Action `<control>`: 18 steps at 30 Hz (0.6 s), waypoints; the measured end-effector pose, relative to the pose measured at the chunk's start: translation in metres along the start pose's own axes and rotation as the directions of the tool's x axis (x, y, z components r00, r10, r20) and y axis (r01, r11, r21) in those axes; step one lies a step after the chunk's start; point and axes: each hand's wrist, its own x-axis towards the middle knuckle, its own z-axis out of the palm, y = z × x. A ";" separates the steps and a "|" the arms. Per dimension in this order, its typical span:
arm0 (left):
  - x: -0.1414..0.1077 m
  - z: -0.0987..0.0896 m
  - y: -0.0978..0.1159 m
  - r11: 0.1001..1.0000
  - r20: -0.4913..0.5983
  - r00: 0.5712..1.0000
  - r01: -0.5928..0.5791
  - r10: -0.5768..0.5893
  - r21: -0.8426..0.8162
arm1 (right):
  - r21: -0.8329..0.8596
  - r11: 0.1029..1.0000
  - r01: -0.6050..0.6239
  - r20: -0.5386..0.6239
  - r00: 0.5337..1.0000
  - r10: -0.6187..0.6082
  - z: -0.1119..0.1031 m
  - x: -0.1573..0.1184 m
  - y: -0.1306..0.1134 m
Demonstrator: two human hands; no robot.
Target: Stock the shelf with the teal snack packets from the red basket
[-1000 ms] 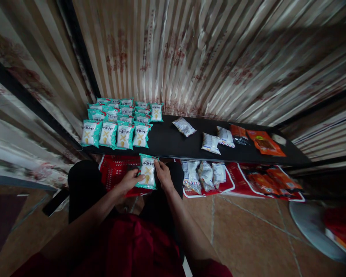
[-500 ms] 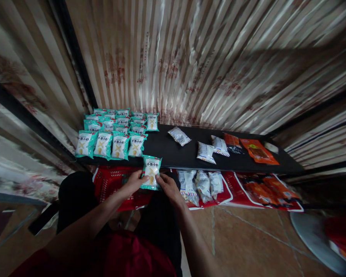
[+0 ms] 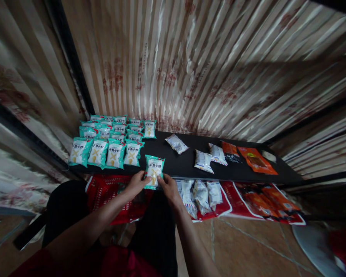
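In the head view, your bag [image 3: 155, 169] is small and puffy, white with teal edges, dark lettering and a yellow design, its printed front facing you. It is at the front edge of the shelf [image 3: 178, 165]; you cannot tell whether it touches. Your left hand [image 3: 138, 183] and right hand [image 3: 168, 188] grip its lower part from either side, thumbs on the front. The shelf is black, with rows of matching bags [image 3: 113, 154] at its left end, three silvery packets [image 3: 204, 161] along its middle, and orange packets [image 3: 255, 159] toward its right end. Below its front edge sit red baskets [image 3: 99, 196]. Striped, flowered curtains [image 3: 173, 50] hang behind the shelf, and brown floor tiles [image 3: 233, 246] show below it.
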 end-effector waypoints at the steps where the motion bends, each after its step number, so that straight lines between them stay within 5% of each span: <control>1: 0.004 0.001 0.000 0.999 -0.029 0.999 -0.012 0.013 0.037 | -0.022 1.000 0.005 -0.009 1.000 -0.005 -0.001 0.004 -0.001; 10: 0.024 0.016 0.025 0.884 -0.208 0.965 -0.045 0.158 0.465 | -0.108 0.993 0.057 -0.051 0.997 -0.063 -0.007 0.040 -0.002; 18: 0.042 0.026 0.034 0.754 -0.192 0.947 -0.073 0.257 0.653 | -0.076 0.996 0.047 -0.048 0.998 -0.050 -0.011 0.069 0.000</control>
